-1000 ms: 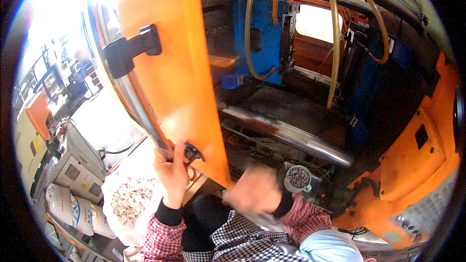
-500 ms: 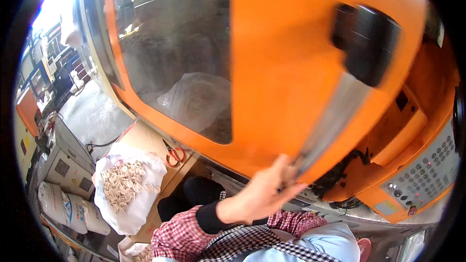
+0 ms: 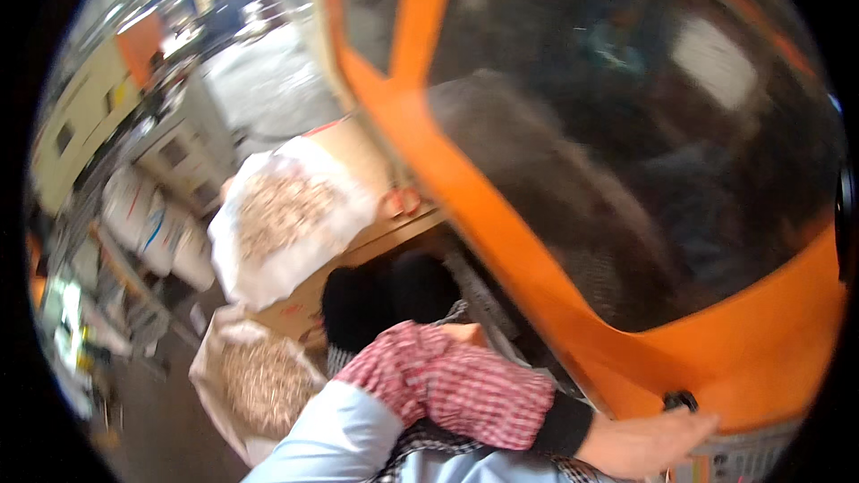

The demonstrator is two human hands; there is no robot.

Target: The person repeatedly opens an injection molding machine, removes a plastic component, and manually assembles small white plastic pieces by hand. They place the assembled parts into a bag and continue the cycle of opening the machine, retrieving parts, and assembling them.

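My left arm, in a red checked sleeve cover with a black cuff, reaches across my body to the lower right. At its end my left hand (image 3: 646, 444) lies with fingers stretched out flat, beside a small black fitting (image 3: 681, 401) at the lower edge of the orange machine cover (image 3: 523, 246). Whether the fingertips touch the cover cannot be made out. Above the hand is a large dark window (image 3: 626, 152) in the cover. My right hand is not visible. A small orange-tan patch behind the sleeve is too blurred to name.
A white bag of small beige pieces (image 3: 291, 215) sits on a cardboard box (image 3: 358, 156), near red-handled scissors (image 3: 400, 203). Below it stands another open sack of beige bits (image 3: 264, 385). Full white sacks (image 3: 152, 224) and a grey cabinet (image 3: 179, 148) are at the left. A button panel (image 3: 743, 462) shows lower right.
My left hand has left the long grey handle bar, which is out of view, and now lies lower right with fingers extended. The view has shifted, bringing the large dark window to the right.
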